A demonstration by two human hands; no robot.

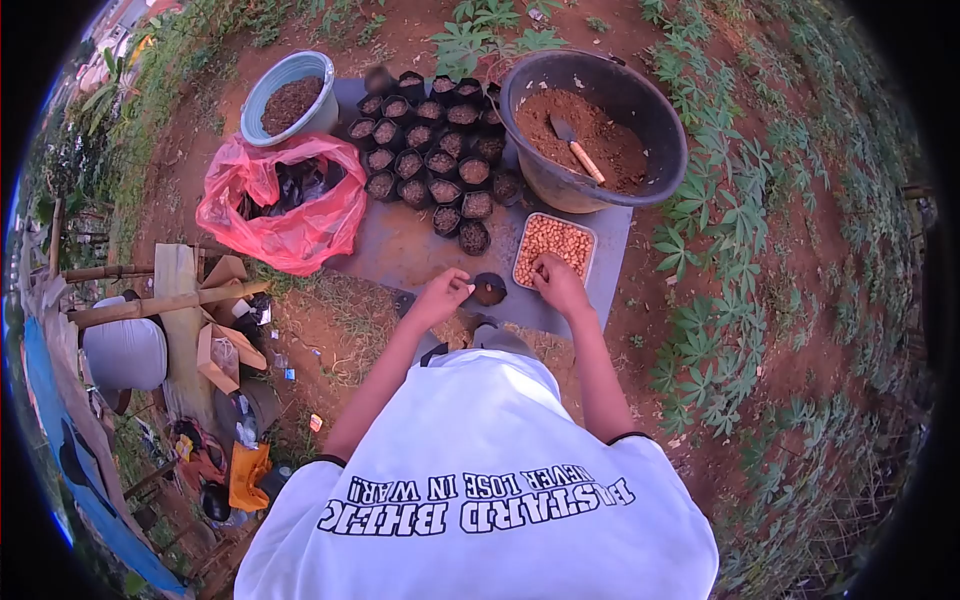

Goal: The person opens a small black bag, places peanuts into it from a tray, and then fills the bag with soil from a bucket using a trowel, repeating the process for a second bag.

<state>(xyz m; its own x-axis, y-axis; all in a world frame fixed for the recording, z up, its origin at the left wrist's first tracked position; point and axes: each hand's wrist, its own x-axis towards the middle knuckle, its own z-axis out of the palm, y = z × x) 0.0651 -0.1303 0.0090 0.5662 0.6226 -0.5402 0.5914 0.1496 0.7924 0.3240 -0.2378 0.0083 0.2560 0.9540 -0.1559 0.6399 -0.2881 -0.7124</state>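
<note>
Here, bent fingers meet tan seeds beside a soil-filled pouch

The seeds [552, 236] are small, rounded and glossy, heaped in a squarish, pale-rimmed plastic container [516, 268] at the right near part of a flat grey board [400, 245]. Just left of it stands a single black polybag [489, 296], soft-walled and round-mouthed, with brown soil inside.

The right hand [562, 285] reaches forward over the container's near edge, its fingers curled and their tips down on the seeds; whether it grips any cannot be told. The left hand [443, 298] hovers near the single polybag, thumb and fingertips drawn together; a pale spot shows there, too small to identify.

Behind, packed black polybags [443, 163] of crumbly soil crowd the board's middle. A deep black tub [660, 185] rises close behind the container, holding reddish soil and a wooden-handled trowel [585, 160]. At left, a crumpled, translucent red plastic bag [300, 245] sits before a light-blue bucket [325, 112] of dark soil.
</note>
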